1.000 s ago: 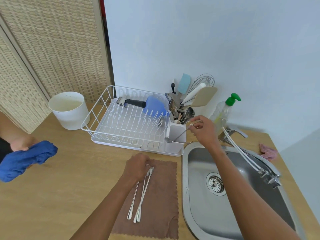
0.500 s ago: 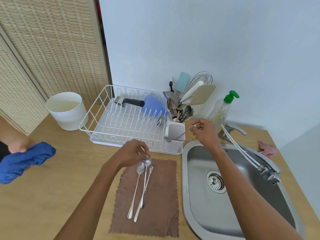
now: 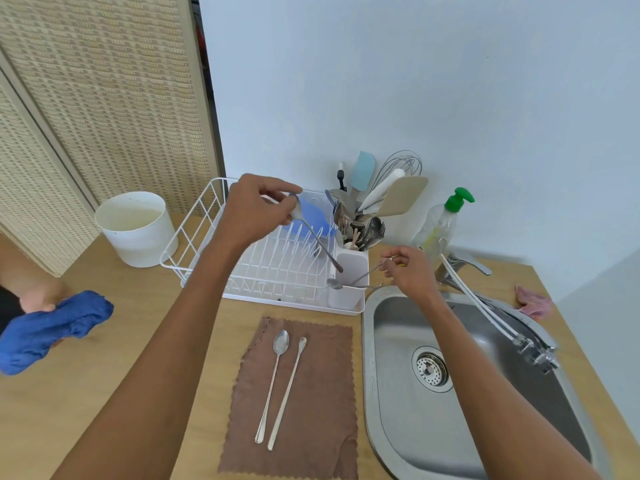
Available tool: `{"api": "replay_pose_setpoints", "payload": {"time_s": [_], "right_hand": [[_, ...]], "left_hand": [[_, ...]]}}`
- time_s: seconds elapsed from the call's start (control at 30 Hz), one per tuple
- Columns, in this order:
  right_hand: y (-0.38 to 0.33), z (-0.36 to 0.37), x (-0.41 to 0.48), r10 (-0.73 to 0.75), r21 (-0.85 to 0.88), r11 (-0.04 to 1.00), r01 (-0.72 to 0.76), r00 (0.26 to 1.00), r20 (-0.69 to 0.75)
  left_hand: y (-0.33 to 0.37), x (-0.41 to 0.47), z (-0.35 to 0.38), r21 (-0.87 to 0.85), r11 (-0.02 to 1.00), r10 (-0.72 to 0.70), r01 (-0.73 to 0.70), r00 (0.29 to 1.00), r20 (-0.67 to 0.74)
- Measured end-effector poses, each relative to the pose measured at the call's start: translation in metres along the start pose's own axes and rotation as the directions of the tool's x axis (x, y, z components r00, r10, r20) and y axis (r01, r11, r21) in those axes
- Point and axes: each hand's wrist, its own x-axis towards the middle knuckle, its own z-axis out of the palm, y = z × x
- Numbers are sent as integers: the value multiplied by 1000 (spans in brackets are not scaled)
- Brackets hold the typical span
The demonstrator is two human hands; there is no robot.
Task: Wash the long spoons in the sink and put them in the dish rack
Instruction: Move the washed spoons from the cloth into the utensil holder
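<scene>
Steel long spoons are pinched in both raised hands, left hand [image 3: 256,213] above the dish rack [image 3: 194,233] at centre frame, right hand [image 3: 410,271] just right of it.

Over the rack [image 3: 194,230], the left hand [image 3: 254,211] pinches a spoon [image 3: 317,237] by its bowl. The right hand [image 3: 410,271] holds another [image 3: 349,282] beside the sink [image 3: 381,393]. Two spoons [image 3: 280,386] lie near on the brown cloth [image 3: 322,427].
</scene>
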Motion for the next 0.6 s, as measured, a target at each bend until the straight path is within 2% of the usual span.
{"api": "replay_pose_setpoints", "payload": {"time_s": [0.13,0.3,0.6], "right_hand": [[0,-2,-1,8,0,1000,-8,1000,4],[1,-2,-1,6,-1,1000,-6,1000,17],[2,-2,3,0,-39,999,0,1000,10]], "left_hand": [[-6,14,27,34,997,-78,74,986,144],[-20,15,49,-4,993,-121,122,984,133],[-33,14,69,-71,974,-197,216,957,214]]}}
